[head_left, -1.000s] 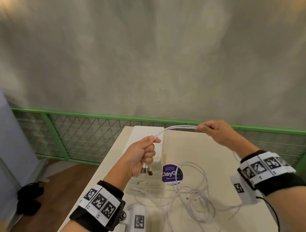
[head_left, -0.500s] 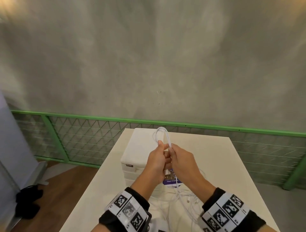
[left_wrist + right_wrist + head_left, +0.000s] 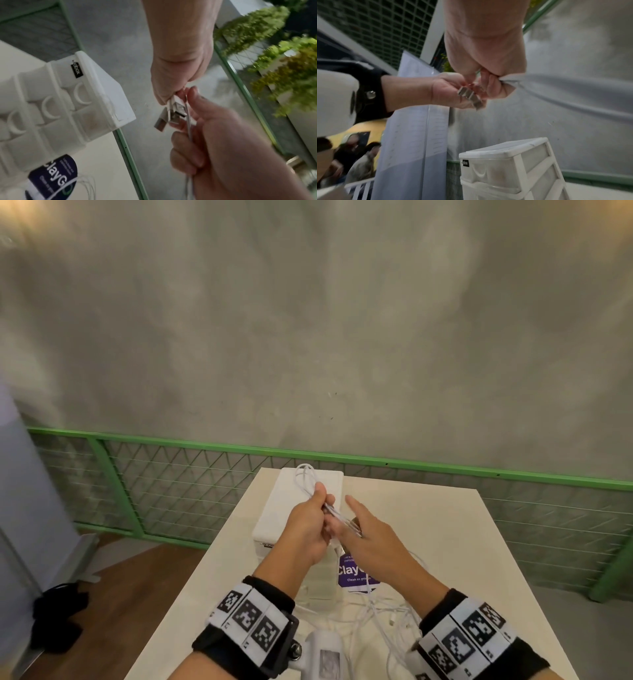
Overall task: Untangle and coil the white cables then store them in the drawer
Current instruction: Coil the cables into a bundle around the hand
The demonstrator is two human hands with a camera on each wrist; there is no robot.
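- my left hand grips the folded white cable over the drawer unit
- right hand pinches a strand, forefinger out
- drawers shut, contents unclear; loose cables on the table

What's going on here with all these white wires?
A person is tidying white cables at a table. The left hand grips a looped cable with its metal plugs bunched together, held above a small white drawer unit. The right hand is beside it, fingers around a strand of the same cable. More tangled cables lie on the table, and the drawers look closed.
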